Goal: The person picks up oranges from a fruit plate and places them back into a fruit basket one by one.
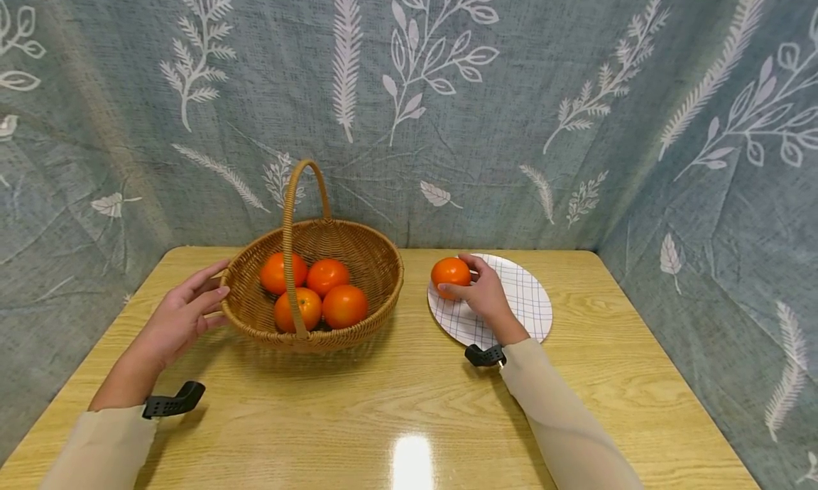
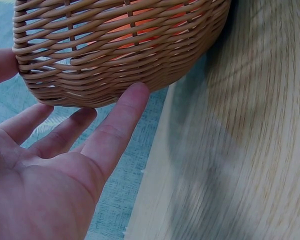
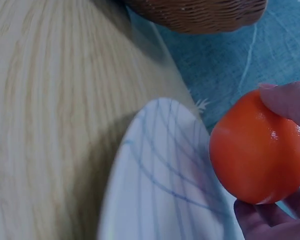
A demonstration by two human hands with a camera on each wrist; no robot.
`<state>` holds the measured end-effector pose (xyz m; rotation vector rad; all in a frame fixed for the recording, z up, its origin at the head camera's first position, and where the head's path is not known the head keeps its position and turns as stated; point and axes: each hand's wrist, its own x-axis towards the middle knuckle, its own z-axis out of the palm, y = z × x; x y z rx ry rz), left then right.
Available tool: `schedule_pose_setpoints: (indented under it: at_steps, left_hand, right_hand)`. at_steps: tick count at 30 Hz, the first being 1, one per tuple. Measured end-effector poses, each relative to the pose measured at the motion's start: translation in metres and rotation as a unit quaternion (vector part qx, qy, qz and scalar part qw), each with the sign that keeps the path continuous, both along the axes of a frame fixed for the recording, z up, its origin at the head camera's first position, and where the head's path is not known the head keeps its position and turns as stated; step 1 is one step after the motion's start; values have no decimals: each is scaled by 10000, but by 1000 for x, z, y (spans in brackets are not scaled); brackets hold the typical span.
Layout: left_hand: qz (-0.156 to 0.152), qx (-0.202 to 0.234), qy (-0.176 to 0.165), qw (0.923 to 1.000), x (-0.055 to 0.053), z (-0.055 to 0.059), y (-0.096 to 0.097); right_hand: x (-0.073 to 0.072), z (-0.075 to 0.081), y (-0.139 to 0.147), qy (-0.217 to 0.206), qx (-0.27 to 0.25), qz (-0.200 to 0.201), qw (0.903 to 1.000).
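My right hand (image 1: 488, 295) holds a smooth, shiny orange-red fruit (image 1: 450, 277) between thumb and fingers. It is over the left part of a round white plate (image 1: 520, 298) with dark grid lines. The right wrist view shows this fruit (image 3: 260, 150) close up beside the plate's edge. On the left, my left hand (image 1: 182, 319) is at the left side of a brown wicker basket (image 1: 377, 319), its fingers spread and nearly straight. The left wrist view shows fingertips (image 2: 135, 92) against the woven wall (image 2: 110, 75). Several similar fruits (image 1: 345, 307) lie inside the basket.
A tall arched handle (image 1: 289, 241) rises over the basket. Basket and plate stand toward the back of a light wooden table (image 1: 358, 419). Behind and at both sides hangs a grey-blue curtain (image 1: 255, 85) with white leaf patterns. Each wrist wears a black camera mount (image 1: 175, 401).
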<state>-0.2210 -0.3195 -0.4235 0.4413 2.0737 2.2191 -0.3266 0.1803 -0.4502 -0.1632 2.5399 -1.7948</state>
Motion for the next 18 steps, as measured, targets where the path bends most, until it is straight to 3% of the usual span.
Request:
schedule_pose_setpoints:
  at_steps: [18]
  left_hand:
    - [-28, 65, 22, 10000, 0, 0, 2]
  right_hand:
    - [6, 43, -10, 433, -232, 311, 9983]
